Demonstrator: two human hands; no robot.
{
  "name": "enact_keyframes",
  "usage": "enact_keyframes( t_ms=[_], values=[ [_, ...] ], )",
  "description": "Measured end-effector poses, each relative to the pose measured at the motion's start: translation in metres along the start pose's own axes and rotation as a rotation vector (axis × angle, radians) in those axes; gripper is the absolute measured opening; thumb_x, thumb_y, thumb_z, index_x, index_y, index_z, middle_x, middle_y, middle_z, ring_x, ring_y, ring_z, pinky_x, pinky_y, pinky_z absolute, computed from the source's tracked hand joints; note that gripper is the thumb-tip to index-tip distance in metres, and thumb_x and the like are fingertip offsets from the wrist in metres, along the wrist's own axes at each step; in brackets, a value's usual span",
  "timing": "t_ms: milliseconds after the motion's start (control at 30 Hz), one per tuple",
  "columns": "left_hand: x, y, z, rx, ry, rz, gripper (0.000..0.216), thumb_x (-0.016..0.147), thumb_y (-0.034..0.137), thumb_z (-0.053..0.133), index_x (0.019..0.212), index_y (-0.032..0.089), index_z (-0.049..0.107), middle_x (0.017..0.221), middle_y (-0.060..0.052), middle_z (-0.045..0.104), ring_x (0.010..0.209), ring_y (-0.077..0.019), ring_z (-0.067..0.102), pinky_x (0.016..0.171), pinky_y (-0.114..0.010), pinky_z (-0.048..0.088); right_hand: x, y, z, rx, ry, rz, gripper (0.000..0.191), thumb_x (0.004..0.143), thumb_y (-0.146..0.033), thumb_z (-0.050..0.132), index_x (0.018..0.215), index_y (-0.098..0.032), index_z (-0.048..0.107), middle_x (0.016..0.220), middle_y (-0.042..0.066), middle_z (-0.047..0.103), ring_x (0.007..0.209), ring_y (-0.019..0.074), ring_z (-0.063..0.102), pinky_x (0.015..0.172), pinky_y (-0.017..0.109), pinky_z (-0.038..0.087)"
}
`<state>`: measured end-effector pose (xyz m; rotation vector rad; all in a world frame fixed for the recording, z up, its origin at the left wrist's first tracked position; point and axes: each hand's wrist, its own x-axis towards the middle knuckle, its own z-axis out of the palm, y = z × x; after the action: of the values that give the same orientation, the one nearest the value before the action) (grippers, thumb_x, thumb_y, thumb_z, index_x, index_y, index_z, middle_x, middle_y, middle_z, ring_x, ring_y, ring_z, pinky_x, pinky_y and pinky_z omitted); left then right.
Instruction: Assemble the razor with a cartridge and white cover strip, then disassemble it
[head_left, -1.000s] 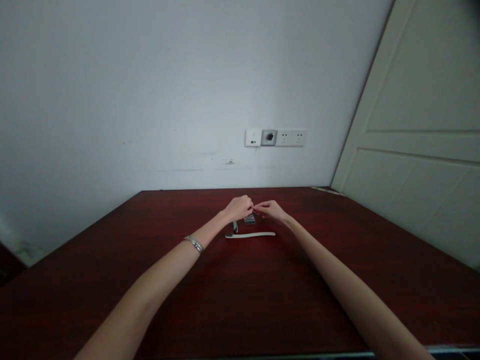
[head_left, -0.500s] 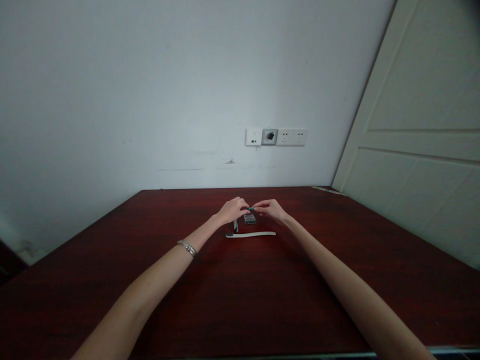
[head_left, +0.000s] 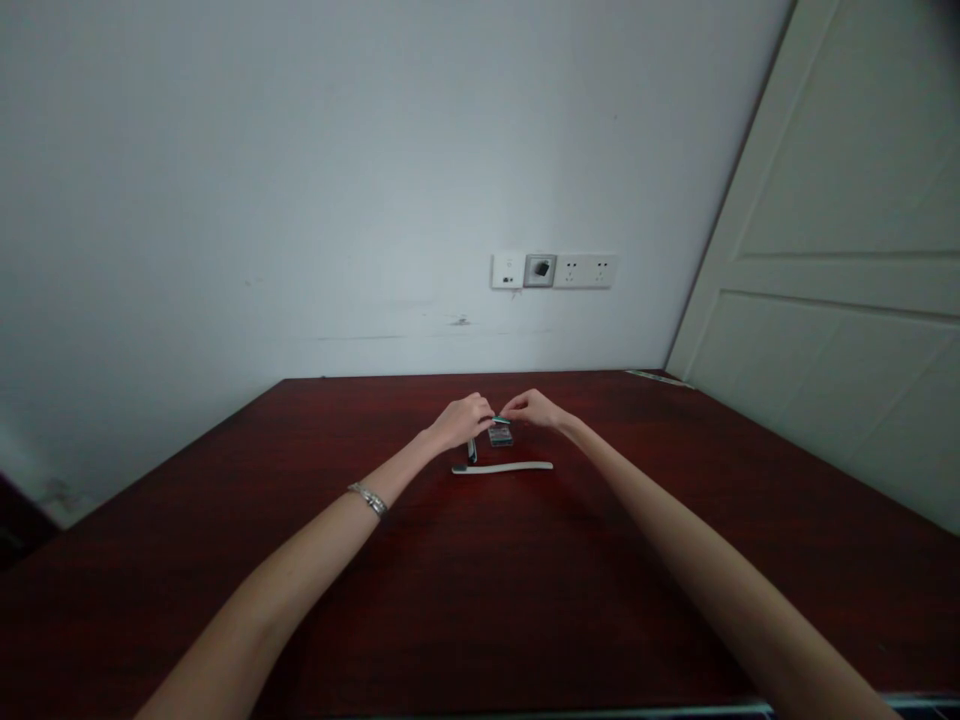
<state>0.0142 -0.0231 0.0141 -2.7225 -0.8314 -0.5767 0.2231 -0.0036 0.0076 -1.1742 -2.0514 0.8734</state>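
A small thin green-and-white piece [head_left: 501, 420] is pinched by my left hand [head_left: 463, 420], which is closed on its left end. My right hand [head_left: 534, 408] is closed too, with its fingertips at or just above the piece's right part; whether they grip it is hard to make out. Just below the fingers, a small clear case [head_left: 500, 436] lies on the table. A short dark-and-white strip [head_left: 472, 451] lies beside my left hand, partly hidden by it. Nearer to me rests a long, slightly curved white strip [head_left: 502, 467] with a dark left end.
The dark red wooden table [head_left: 480, 600] runs back to a pale wall [head_left: 337, 180]. Wall sockets [head_left: 585, 270] sit above its far edge. A pale panelled door [head_left: 840, 270] stands at the right. A thin strip [head_left: 660, 378] lies at the far right corner.
My right fingers have shifted slightly up and left. The green piece now shows more of itself and slants down to the right. The items on the table lie as before.
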Motion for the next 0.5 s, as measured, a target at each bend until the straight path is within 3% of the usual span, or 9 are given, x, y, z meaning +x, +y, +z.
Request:
enact_keyframes(
  t_ms=[200,500],
  values=[
    [-0.002,0.001,0.002,0.008,-0.011,0.025,0.021,0.088,0.029,0.047,0.09,0.016,0.064,0.088,-0.005,0.061,0.088,-0.0153,0.051,0.075,-0.025,0.042,0.007,0.0,-0.008,-0.069,-0.155,-0.037,0.026,0.063,-0.029,0.061,0.076,-0.01,0.073,0.066,0.003,0.066,0.054,0.0095,0.048,0.049,0.021,0.035],
    [-0.004,0.003,0.0,-0.054,-0.061,-0.101,0.021,0.087,0.03,0.048,0.093,0.018,0.063,0.092,-0.005,0.061,0.094,-0.0167,0.05,0.079,-0.026,0.042,0.013,-0.001,0.001,-0.128,-0.151,-0.113,0.02,0.066,-0.021,0.056,0.071,-0.011,0.072,0.068,0.004,0.069,0.061,0.0129,0.057,0.063,0.023,0.043]
  ],
)
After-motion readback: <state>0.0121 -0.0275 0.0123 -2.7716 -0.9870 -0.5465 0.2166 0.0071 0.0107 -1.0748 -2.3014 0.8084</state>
